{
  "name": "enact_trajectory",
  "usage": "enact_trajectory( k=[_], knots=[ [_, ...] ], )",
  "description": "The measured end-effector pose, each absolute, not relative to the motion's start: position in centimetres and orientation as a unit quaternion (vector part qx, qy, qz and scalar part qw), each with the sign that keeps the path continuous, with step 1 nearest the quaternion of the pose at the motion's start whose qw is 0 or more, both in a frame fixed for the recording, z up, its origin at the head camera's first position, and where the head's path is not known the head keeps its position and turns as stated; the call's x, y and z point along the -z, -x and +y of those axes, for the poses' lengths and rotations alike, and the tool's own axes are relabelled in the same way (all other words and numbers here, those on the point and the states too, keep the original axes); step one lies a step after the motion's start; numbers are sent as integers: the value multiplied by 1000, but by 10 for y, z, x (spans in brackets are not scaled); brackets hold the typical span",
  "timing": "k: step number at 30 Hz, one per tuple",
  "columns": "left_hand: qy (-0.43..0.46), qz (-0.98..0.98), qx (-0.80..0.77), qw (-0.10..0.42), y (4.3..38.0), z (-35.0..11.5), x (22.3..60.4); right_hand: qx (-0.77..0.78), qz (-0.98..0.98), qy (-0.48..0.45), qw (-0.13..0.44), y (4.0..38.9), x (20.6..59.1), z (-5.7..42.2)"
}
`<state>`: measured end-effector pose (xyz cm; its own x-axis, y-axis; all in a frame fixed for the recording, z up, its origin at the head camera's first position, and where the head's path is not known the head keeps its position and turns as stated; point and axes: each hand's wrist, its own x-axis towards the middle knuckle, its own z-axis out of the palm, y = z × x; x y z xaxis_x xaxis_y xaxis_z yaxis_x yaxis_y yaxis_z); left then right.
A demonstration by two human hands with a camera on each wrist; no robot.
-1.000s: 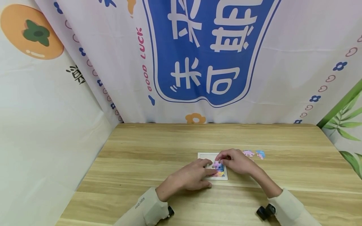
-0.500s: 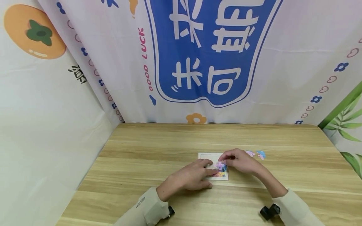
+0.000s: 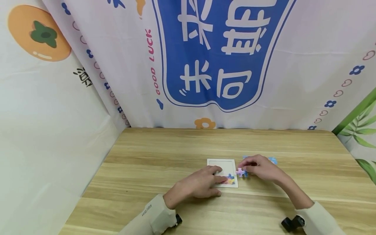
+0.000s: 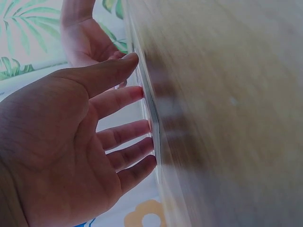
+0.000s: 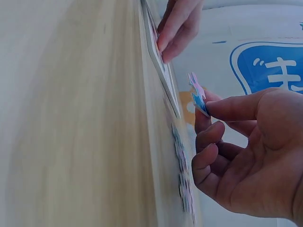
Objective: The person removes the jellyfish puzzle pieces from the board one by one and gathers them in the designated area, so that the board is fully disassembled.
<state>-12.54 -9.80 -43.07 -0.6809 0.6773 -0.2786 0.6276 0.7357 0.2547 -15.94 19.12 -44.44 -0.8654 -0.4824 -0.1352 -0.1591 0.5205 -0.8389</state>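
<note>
A white puzzle tray (image 3: 221, 164) lies on the table, with assembled pink, yellow and blue pieces (image 3: 230, 180) along its near side. My left hand (image 3: 202, 182) rests on the tray, fingers extended; the left wrist view has their tips touching the tray's edge (image 4: 154, 116). To the right of the tray, my right hand (image 3: 262, 168) pinches a pink-and-blue jigsaw piece (image 3: 241, 173) between thumb and fingers. In the right wrist view that jigsaw piece (image 5: 198, 94) is held above the table, apart from the tray.
Several loose puzzle pieces (image 5: 183, 175) lie on the table beyond and below my right hand, partly covered by it in the head view; a blue one (image 3: 273, 160) shows there. A printed curtain (image 3: 188, 111) hangs behind the wooden table (image 3: 164, 143).
My right hand has moved right off the tray, taking the pink-and-blue jigsaw piece with it, which uncovers more of the tray. My left hand stays in place.
</note>
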Motion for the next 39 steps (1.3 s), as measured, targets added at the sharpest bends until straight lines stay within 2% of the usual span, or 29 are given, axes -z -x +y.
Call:
enact_trajectory(
  k=[39],
  knots=[
    [-359, 912, -78, 181, 124, -99, 430, 365, 914, 111, 137, 145, 447, 292]
  ],
)
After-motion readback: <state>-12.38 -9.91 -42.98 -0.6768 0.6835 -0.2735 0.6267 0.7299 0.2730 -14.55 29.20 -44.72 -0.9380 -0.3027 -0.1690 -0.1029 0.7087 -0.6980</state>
